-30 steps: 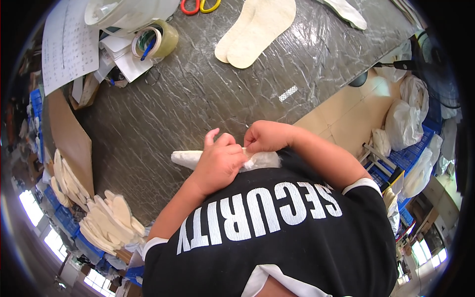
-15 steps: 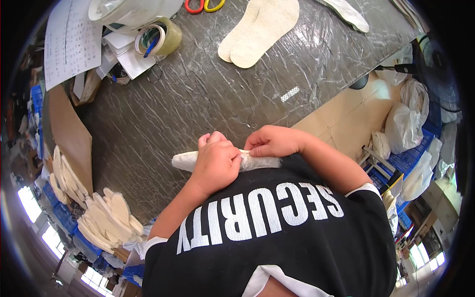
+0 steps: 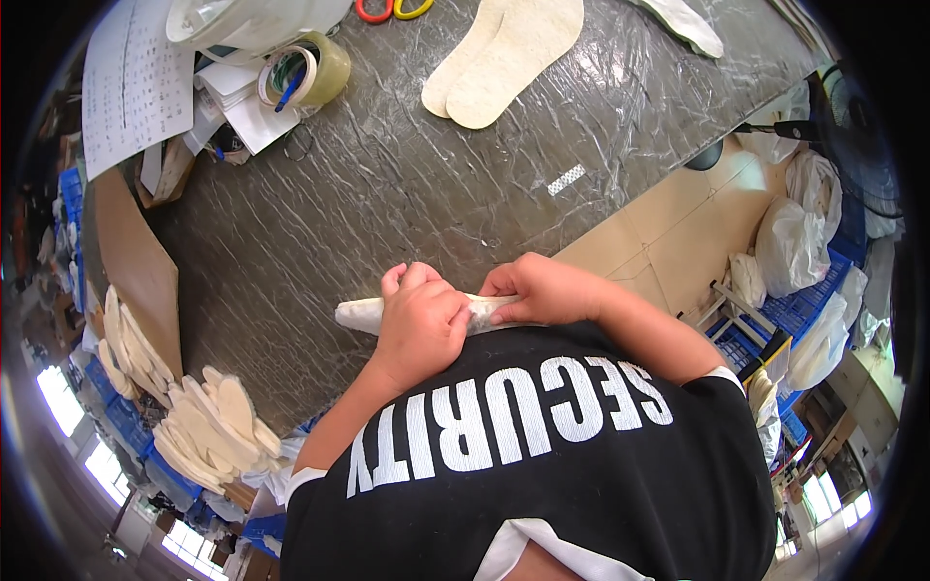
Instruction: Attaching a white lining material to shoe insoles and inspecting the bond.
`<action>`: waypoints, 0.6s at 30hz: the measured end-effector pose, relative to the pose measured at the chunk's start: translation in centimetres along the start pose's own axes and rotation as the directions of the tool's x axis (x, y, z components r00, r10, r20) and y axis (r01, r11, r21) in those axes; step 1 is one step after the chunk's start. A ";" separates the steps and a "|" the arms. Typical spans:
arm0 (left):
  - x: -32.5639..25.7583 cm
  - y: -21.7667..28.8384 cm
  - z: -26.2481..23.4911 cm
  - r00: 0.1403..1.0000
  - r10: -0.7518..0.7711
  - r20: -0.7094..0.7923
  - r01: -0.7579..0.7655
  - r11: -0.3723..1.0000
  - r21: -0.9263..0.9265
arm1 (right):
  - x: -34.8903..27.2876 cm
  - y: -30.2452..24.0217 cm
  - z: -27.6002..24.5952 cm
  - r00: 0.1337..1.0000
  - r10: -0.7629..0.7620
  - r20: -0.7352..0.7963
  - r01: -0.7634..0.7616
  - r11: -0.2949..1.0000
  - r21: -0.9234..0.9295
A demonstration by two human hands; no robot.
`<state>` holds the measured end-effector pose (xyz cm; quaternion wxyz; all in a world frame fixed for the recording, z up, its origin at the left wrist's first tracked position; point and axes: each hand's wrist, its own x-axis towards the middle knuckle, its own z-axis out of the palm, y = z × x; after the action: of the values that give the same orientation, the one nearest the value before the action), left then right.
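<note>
A cream shoe insole [image 3: 360, 314], wrapped in clear plastic film, lies across the near edge of the grey table [image 3: 407, 184], close to my chest. My left hand [image 3: 421, 321] is closed over its middle. My right hand [image 3: 544, 289] grips its right end, fingers curled around it. Only the insole's left tip and a strip between my hands show; the remainder is hidden under my hands.
Two cream insoles [image 3: 509, 53] lie at the far side of the table, another [image 3: 690, 24] further right. A tape roll [image 3: 308, 73], papers [image 3: 131, 82] and scissors handles [image 3: 392, 10] sit far left. Stacked insoles [image 3: 208, 426] stand off the table's left edge. White bags [image 3: 794, 242] fill the floor right.
My hands and the wrapped insole have stayed at the table's near edge. My right hand has slid slightly along the insole's right end; the left hand keeps its hold.
</note>
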<state>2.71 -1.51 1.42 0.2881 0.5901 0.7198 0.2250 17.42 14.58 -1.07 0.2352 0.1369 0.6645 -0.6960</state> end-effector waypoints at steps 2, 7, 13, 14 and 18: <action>0.1 0.0 0.0 1.000 -0.001 0.010 0.001 1.000 0.005 | -0.1 0.0 0.4 0.999 0.002 -0.035 -0.002 1.000 -0.002; 0.1 0.3 -0.6 1.000 -0.010 0.010 0.010 1.000 -0.011 | -0.5 -1.0 1.6 0.982 0.078 -0.170 -0.082 0.996 -0.021; -1.0 -0.5 -1.6 0.998 0.008 -0.060 -0.011 0.999 -0.045 | -1.1 -1.0 2.4 0.961 0.039 -0.273 -0.068 0.993 -0.097; -1.2 -0.5 -1.6 0.998 0.018 -0.063 -0.022 0.999 -0.048 | -1.1 -1.1 2.4 0.962 0.038 -0.271 -0.066 0.993 -0.097; -1.2 -0.2 -1.5 0.997 0.021 -0.068 -0.022 1.000 -0.008 | -1.2 -1.1 2.7 0.956 -0.041 -0.291 -0.015 0.982 -0.187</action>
<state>1.67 -2.71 2.59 0.2634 0.5885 0.7219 0.2511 18.22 12.08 0.68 0.1411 0.2115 0.7555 -0.6038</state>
